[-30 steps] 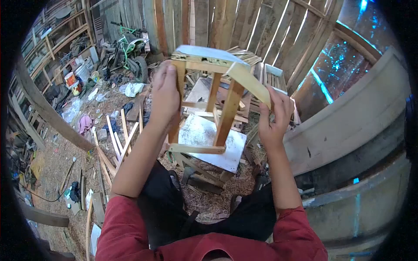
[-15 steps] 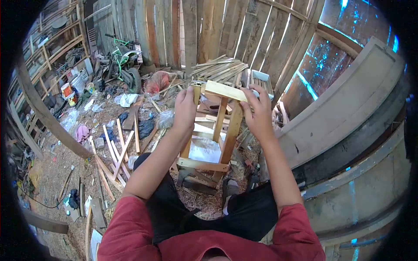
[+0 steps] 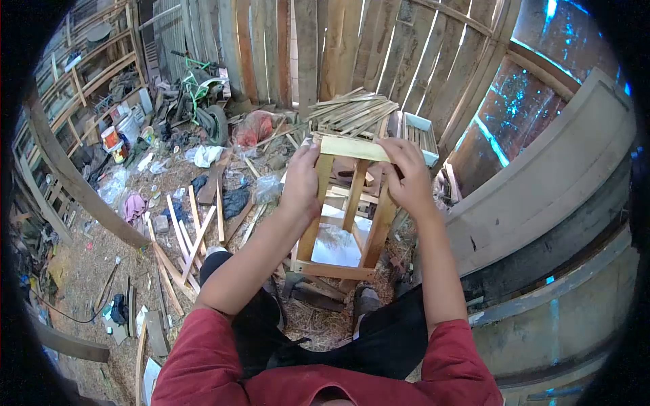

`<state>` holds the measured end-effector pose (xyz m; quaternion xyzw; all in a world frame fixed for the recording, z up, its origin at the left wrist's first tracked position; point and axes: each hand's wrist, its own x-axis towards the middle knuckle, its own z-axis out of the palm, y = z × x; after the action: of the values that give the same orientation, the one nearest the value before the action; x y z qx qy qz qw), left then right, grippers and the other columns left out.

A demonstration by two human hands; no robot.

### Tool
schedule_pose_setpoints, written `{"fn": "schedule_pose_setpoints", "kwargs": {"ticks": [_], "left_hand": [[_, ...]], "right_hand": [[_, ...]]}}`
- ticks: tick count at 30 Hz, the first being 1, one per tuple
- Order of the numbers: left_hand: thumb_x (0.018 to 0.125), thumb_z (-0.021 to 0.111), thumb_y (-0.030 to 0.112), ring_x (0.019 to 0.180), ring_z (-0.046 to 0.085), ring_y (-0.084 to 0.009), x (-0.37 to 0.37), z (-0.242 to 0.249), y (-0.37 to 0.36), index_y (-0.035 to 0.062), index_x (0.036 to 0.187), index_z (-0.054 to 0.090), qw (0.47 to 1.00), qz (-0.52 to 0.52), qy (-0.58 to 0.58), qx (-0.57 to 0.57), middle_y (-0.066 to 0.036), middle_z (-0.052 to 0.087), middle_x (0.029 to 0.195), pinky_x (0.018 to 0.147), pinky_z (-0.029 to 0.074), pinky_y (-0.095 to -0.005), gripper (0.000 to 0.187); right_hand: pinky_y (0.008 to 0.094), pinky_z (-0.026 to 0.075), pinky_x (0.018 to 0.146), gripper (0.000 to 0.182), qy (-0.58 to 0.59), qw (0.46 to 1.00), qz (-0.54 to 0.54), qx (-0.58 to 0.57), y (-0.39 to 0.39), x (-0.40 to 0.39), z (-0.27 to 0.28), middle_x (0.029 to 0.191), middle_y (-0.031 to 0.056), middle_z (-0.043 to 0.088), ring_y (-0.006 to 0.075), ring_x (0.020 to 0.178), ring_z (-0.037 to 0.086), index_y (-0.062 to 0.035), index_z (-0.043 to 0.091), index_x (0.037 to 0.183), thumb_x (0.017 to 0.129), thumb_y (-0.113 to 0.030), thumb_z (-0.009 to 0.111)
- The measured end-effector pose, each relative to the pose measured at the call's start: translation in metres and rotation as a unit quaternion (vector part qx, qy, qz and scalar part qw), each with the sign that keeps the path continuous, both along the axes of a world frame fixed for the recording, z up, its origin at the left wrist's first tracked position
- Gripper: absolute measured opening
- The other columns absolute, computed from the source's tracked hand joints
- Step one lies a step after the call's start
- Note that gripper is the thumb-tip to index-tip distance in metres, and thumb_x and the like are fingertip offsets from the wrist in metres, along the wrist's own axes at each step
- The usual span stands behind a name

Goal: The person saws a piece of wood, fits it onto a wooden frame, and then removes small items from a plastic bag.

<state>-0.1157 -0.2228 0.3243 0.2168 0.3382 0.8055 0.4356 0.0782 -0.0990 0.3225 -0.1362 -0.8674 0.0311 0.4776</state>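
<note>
A small wooden frame (image 3: 382,230) with upright legs stands between my knees. A short pale wooden slat (image 3: 353,148) lies across its top. My left hand (image 3: 301,179) is closed around the slat's left end and the top of the near left leg; its fingertips are partly hidden. At the other end, my right hand (image 3: 410,177) pinches the slat at the right corner, thumb below and fingers over the top. A crosspiece (image 3: 333,271) joins the legs at the lower near side. Through the frame a white sheet-like surface (image 3: 336,245) shows.
Loose wooden strips (image 3: 189,237) litter the straw-covered ground to my left. Behind the frame lies a stack of slats (image 3: 353,109) beside a pale crate (image 3: 421,135). A large curved panel (image 3: 528,176) leans on my right. A green bike (image 3: 200,101) stands at the back left.
The slat has swung from a tilt to nearly level across both front legs. My left hand has shifted onto its left end, and the frame now faces me more squarely.
</note>
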Motion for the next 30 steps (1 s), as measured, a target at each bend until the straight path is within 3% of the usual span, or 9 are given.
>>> {"fn": "schedule_pose_setpoints", "kwargs": {"ticks": [4,9,15,17,19,21,22,26,30], "left_hand": [[0.116,0.048,0.022,0.107,0.067,-0.0186,-0.014,-0.016,-0.013,0.0021,0.12,0.062,0.989,0.025,0.147,0.014,-0.011,0.07,0.114,0.098,0.053,-0.0358,0.025],[0.12,0.044,0.027,0.1,0.053,-0.0118,-0.024,-0.033,-0.033,0.0031,0.115,0.061,0.974,0.05,0.219,-0.03,-0.006,0.063,0.107,0.095,0.047,-0.0317,0.029],[0.115,0.053,0.015,0.112,0.056,-0.0168,-0.031,-0.051,-0.047,0.0002,0.139,0.048,0.951,0.087,0.295,-0.03,-0.01,0.055,0.121,0.103,0.045,-0.034,0.028],[0.111,0.05,0.008,0.13,0.05,-0.0223,-0.03,-0.058,-0.047,0.0007,0.143,0.046,0.943,0.143,0.296,0.049,-0.013,0.049,0.132,0.113,0.041,-0.038,0.032],[0.106,0.049,0.006,0.132,0.049,-0.0254,-0.05,-0.061,-0.045,0.003,0.146,0.045,0.918,0.153,0.361,0.049,-0.014,0.049,0.137,0.115,0.039,-0.0412,0.041],[0.101,0.054,0.009,0.137,0.047,-0.0292,-0.071,-0.055,-0.046,0.0052,0.152,0.041,0.793,0.161,0.586,0.047,-0.014,0.049,0.142,0.12,0.035,-0.045,0.053],[0.1,0.057,0.009,0.142,0.044,-0.0392,-0.077,-0.053,-0.046,0.0024,0.151,0.046,0.756,0.184,0.626,0.057,-0.021,0.045,0.152,0.127,0.026,-0.0503,0.052],[0.105,0.056,0.01,0.15,0.04,-0.0372,-0.07,-0.068,-0.034,0.0023,0.152,0.044,0.852,0.122,0.488,0.146,-0.021,0.046,0.154,0.131,0.022,-0.0489,0.049],[0.108,0.054,0.005,0.149,0.043,-0.0303,-0.06,-0.077,-0.028,0.0033,0.151,0.042,0.829,0.14,0.499,0.21,-0.02,0.048,0.157,0.128,0.027,-0.0452,0.044]], "right_hand": [[0.0484,0.05,0.106,0.047,0.002,1.0,0.012,0.008,0.002,-0.017,0.002,0.129,0.0153,0.071,0.0389,0.117,0.064,-0.0076,0.072,0.138,0.091,-0.005,0.076],[0.0488,0.05,0.104,0.049,-0.032,0.999,-0.006,0.031,-0.014,-0.024,0.001,0.131,0.0152,0.071,0.0388,0.116,0.063,-0.0073,0.072,0.138,0.09,-0.004,0.076],[0.048,0.049,0.103,0.048,-0.042,0.998,-0.021,0.049,-0.034,-0.02,-0.003,0.129,0.0145,0.072,0.0383,0.114,0.063,-0.0066,0.072,0.137,0.089,-0.004,0.075],[0.0476,0.049,0.102,0.047,-0.041,0.998,-0.019,0.051,-0.041,-0.02,-0.005,0.129,0.0142,0.072,0.0379,0.114,0.063,-0.0067,0.072,0.136,0.089,-0.005,0.075],[0.0472,0.049,0.102,0.046,-0.039,0.996,-0.035,0.068,-0.048,-0.022,-0.008,0.128,0.0136,0.072,0.037,0.114,0.063,-0.0069,0.072,0.136,0.09,-0.007,0.076],[0.047,0.049,0.101,0.045,-0.036,0.996,-0.042,0.072,-0.05,-0.023,-0.009,0.127,0.0133,0.072,0.0367,0.113,0.063,-0.0066,0.072,0.135,0.09,-0.007,0.076],[0.0467,0.049,0.101,0.045,-0.033,0.995,-0.053,0.077,-0.051,-0.022,-0.009,0.126,0.013,0.073,0.0364,0.113,0.064,-0.0064,0.073,0.135,0.09,-0.008,0.077],[0.0461,0.048,0.102,0.046,-0.029,0.996,-0.053,0.059,-0.057,-0.022,-0.01,0.124,0.0125,0.073,0.0354,0.113,0.064,-0.0058,0.075,0.133,0.087,-0.005,0.078],[0.0459,0.048,0.102,0.048,-0.019,0.998,-0.04,0.051,-0.059,-0.026,-0.013,0.124,0.0122,0.073,0.0351,0.112,0.064,-0.0069,0.075,0.135,0.087,-0.004,0.077]]}}
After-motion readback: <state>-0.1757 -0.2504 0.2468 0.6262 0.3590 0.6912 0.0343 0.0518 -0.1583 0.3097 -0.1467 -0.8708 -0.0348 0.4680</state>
